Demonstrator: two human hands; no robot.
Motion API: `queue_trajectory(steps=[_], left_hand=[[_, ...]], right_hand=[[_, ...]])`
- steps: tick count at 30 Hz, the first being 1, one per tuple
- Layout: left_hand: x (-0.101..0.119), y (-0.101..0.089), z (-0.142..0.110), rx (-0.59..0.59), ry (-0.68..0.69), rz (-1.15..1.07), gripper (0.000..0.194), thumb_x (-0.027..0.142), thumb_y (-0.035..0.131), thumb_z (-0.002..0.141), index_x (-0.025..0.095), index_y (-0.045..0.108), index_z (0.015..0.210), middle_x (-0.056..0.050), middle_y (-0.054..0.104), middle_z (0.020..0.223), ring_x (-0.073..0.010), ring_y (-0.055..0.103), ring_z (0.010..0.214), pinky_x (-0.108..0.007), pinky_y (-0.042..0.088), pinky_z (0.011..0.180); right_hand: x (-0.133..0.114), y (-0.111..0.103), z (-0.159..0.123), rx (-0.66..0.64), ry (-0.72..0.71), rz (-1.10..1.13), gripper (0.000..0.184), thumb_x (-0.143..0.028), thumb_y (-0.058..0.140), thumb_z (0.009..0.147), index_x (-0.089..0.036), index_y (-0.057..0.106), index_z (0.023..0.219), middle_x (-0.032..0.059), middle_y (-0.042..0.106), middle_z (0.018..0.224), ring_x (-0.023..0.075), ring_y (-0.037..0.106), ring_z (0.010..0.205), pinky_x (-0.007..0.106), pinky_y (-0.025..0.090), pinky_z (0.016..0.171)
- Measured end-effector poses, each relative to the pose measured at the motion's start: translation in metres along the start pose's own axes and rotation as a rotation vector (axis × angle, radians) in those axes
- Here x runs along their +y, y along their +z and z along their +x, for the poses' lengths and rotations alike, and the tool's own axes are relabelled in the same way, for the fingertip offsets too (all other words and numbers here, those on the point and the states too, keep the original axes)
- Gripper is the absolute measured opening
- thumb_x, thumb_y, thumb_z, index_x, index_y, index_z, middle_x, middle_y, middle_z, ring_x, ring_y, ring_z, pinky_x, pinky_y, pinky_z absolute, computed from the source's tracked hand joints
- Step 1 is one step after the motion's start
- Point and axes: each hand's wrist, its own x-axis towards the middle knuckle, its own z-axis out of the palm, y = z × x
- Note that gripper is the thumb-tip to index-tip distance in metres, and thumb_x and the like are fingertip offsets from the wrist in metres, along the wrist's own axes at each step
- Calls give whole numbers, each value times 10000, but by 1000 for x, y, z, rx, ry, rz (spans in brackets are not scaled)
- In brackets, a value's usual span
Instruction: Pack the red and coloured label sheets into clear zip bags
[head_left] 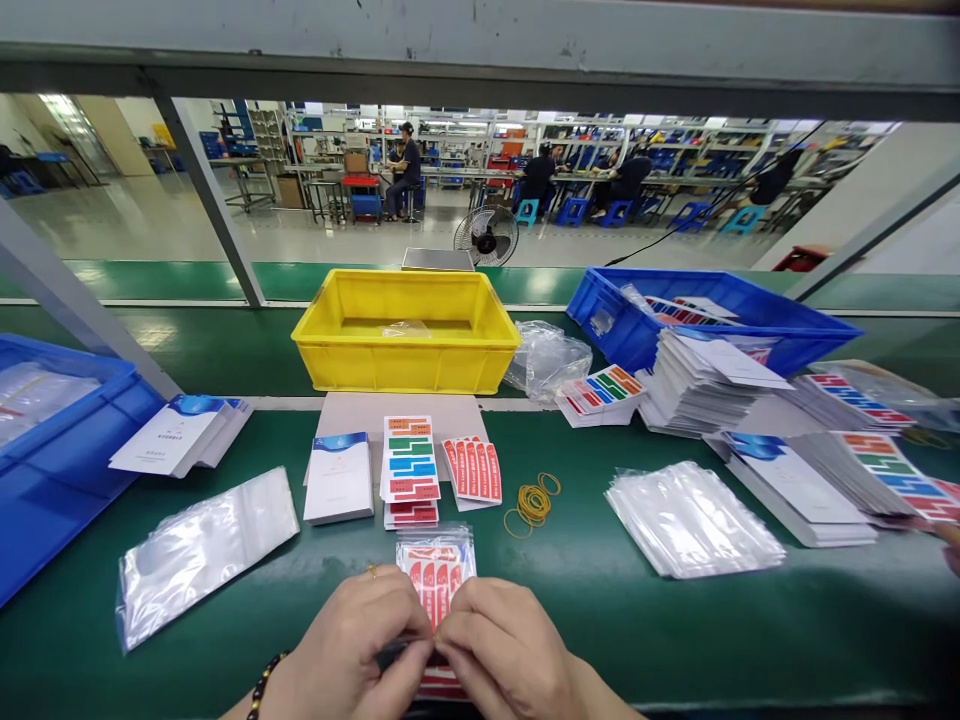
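My left hand [375, 645] and my right hand [502, 645] meet at the front of the bench, fingertips pinched together. Between them is the edge of a clear zip bag [439, 685], with red printing showing through below my fingers. Just beyond my knuckles lies another zip bag [435, 565] with a red sticker sheet inside. Farther up are a stack of white booklets [339, 480], multicoloured sticker sheets [410, 460] and red sticker sheets [474, 470]. My fingers partly hide the held bag.
Empty clear bags lie left [210, 550] and right [694, 520]. Rubber bands [534, 503] sit near the middle. A yellow bin [405, 365] and blue bins [712, 340] [60, 450] surround the green bench. At the right edge, another person's hand [949, 540] is near stacked sheets.
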Motion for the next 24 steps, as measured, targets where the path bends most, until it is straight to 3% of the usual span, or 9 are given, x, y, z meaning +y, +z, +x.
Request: queue_trajectory(steps=[6,16,20,24], left_hand=[[-15,-4,-14,-21,-101,-45,114,115,438,811,196,490,751,-4,564,684,-126,517,638,-239,419,573],[-17,-3,-17,80,-10,-128,139,82,440,817,196,501,766,5,561,659,-117,495,615,-247,384,578],[-17,-1,-18,49,-85,-155,144,122,427,836,200,476,725,9,535,653,-115,479,614,-242,376,578],[-18,1,-20,12,-191,-188,114,211,424,852,201,474,750,0,503,677,-126,475,620,-247,381,568]], right_hand=[[1,-12,1,19,56,23,178,-83,410,837,-139,574,794,48,582,650,136,501,587,250,387,516],[5,-9,1,73,118,138,157,-112,453,848,-140,598,902,52,599,698,141,529,623,253,432,556],[2,-10,3,47,152,172,158,-113,441,833,-156,581,773,40,581,668,135,516,613,253,418,555],[1,-11,4,59,162,159,164,-108,428,826,-162,569,762,35,572,659,136,506,608,253,407,550]])
